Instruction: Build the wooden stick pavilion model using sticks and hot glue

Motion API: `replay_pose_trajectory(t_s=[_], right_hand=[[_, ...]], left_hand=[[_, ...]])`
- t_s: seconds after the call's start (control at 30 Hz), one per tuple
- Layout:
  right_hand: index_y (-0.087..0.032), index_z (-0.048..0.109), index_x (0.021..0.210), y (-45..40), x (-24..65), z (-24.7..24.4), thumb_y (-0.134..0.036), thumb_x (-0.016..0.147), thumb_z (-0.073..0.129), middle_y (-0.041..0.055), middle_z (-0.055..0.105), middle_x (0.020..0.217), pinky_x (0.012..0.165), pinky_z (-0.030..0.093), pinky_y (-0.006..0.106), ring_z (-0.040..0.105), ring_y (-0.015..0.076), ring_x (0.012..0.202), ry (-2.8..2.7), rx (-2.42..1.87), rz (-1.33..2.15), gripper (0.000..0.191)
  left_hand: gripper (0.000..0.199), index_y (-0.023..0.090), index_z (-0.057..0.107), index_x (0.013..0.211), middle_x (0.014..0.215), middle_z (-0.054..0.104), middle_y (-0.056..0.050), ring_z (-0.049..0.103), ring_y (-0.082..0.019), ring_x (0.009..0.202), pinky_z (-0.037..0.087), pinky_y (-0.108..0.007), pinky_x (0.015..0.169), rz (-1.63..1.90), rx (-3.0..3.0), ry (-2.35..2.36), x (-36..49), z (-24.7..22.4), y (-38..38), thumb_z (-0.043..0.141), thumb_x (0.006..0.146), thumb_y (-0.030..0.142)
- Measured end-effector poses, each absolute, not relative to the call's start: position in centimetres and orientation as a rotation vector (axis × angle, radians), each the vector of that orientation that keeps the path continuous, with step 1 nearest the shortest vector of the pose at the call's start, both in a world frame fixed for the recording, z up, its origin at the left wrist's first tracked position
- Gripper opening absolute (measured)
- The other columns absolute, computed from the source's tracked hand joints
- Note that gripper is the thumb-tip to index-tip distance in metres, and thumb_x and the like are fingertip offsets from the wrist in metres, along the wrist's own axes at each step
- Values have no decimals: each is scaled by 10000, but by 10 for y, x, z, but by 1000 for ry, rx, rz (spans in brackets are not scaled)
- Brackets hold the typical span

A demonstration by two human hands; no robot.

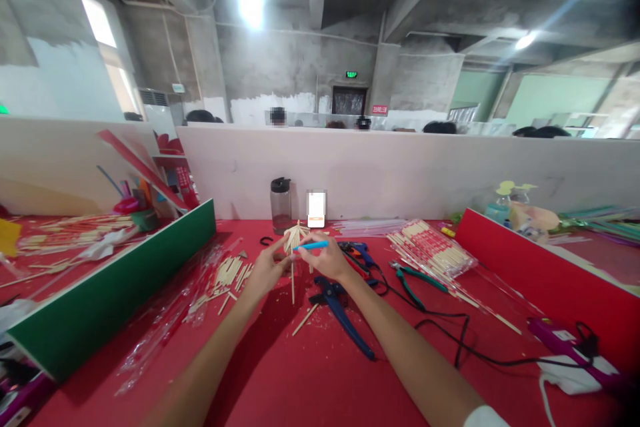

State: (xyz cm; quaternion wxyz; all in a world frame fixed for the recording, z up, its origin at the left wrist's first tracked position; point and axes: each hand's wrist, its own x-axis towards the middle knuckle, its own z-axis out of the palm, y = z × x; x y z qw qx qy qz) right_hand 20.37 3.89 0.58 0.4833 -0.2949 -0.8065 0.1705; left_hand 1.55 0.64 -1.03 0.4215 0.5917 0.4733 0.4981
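In the head view, a small umbrella-like structure of pale wooden sticks [296,233] stands between my hands, with one long stick pointing down from it. My left hand [269,269] grips this structure from the left, its fingers closed at the stick. A bright blue pen [313,245] is in my right hand [326,260], its tip against the sticks. Just below my right hand lies a blue-handled cutter [345,320]. A loose stick [305,320] rests on the red table near it. The exact finger contact on the structure is partly hidden.
Cut sticks [233,273] lie left, packed chopsticks [435,250] right. Green-handled pliers [420,280], a glue gun [361,253] and a black cable [465,337] are on the right. A bottle [281,203] and lit phone [316,209] stand behind. Green [120,287] and red [550,267] dividers flank the table.
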Motion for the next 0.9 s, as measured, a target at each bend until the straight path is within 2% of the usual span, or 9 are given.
replay_pose_trajectory(t_s=[0.13,0.33,0.6,0.77,0.9], right_hand=[[-230,709,870,38,202,7,-248,847,656,13,710,866,816,453,299,619,185,850,-1991,-735,383,60],[-245,724,890,39,200,5,-272,866,655,15,717,895,864,446,313,607,194,910,-2012,-704,394,78],[-227,712,878,37,200,7,-244,847,661,13,715,876,847,445,303,610,183,869,-1998,-720,386,63],[-236,717,894,38,200,6,-273,853,662,18,723,904,861,455,316,622,191,896,-1994,-710,403,78],[-223,716,936,41,207,10,-341,885,622,31,725,921,853,487,318,657,191,874,-1879,-701,509,159]], left_hand=[[899,130,374,1506,622,654,16,624,-162,568,557,-315,619,1248,1497,1184,16,-9,6,736,762,482],[920,130,348,1517,615,643,24,599,-152,554,547,-316,618,1239,1513,1179,15,-11,7,722,768,510],[932,110,366,1507,591,623,33,589,-151,547,546,-320,626,1246,1510,1199,16,-9,6,737,754,515],[942,121,362,1511,605,639,25,610,-162,561,552,-328,633,1256,1492,1174,14,-13,9,745,747,518],[953,129,345,1518,615,647,20,626,-168,566,553,-318,619,1265,1495,1153,12,-18,13,755,742,500]])
